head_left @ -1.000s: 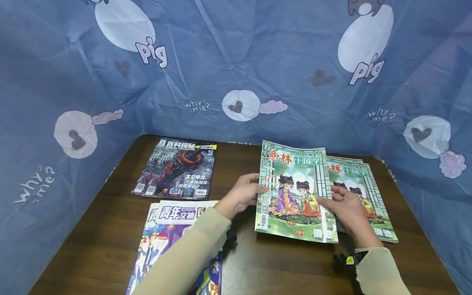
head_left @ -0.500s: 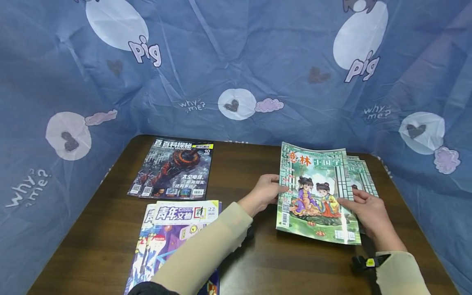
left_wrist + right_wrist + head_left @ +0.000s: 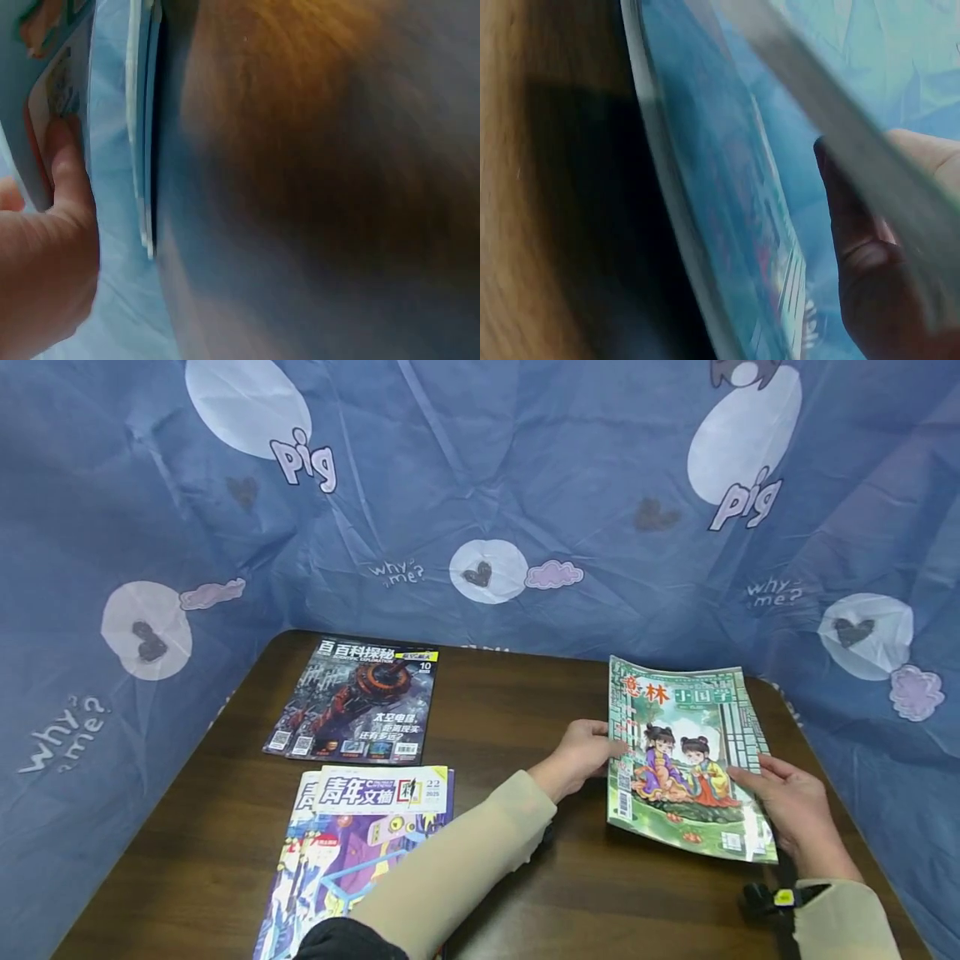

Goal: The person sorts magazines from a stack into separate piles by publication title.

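Observation:
Both hands hold a green magazine with two cartoon children on its cover, tilted above the right side of the table. My left hand grips its left edge; in the left wrist view the left thumb lies on the magazine's face. On the opposite edge, my right hand pinches it with the thumb on the cover. Below the held magazine lies a stack of magazines, separated from it by a gap in the right wrist view. From the head, the held one covers most of that stack.
Dark magazines with a red ring-shaped machine on the cover overlap at the back left of the brown table. In front of them lie purple magazines, partly under the left sleeve. A blue printed cloth surrounds the table's back and sides.
Both hands have carried the green magazine to the right, from beside the right-hand stack to over it. The magazines on the left have stayed put.

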The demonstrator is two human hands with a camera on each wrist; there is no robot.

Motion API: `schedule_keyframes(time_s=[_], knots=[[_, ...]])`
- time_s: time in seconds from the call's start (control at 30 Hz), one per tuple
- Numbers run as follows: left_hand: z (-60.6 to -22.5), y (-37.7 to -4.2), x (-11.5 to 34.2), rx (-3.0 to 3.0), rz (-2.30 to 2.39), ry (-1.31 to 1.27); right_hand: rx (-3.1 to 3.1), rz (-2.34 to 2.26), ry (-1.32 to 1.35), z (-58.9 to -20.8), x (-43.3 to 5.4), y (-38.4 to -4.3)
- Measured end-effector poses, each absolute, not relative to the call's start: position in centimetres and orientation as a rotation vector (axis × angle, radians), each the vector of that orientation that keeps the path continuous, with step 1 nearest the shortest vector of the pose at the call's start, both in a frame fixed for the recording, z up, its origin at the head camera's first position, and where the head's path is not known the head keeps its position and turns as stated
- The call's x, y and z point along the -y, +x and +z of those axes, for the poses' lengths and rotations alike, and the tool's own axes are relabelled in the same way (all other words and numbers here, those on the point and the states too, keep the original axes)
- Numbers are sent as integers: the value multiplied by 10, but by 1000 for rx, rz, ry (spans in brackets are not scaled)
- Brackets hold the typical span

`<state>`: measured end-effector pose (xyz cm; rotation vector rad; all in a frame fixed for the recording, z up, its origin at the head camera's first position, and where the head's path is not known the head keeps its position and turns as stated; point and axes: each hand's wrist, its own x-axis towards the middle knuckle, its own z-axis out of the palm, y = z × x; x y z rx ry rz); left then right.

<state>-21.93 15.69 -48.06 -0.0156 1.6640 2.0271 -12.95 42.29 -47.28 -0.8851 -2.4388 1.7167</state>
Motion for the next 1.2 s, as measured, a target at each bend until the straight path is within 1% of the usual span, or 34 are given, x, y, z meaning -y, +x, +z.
schedule_keyframes(time_s=[0.23,0.5,0.73,0.87,0.97,1.2], knots=[[-487,-216,-176,-1703,1986,0,2344,1719,-932,-479,-444,-132],[-487,-208,-190,-1580,2033,50,2442,1501,-1058,-477,-459,-134],[-483,-201,-200,-1764,1950,42,2485,1442,-1098,-477,-470,-131],[-481,-199,-206,-1912,1876,23,2416,1492,-1100,-479,-476,-131],[-481,-200,-210,-1985,1809,14,2394,1522,-1118,-480,-479,-131],[-486,-206,-212,-2028,1758,47,2484,1422,-1130,-481,-480,-135]])
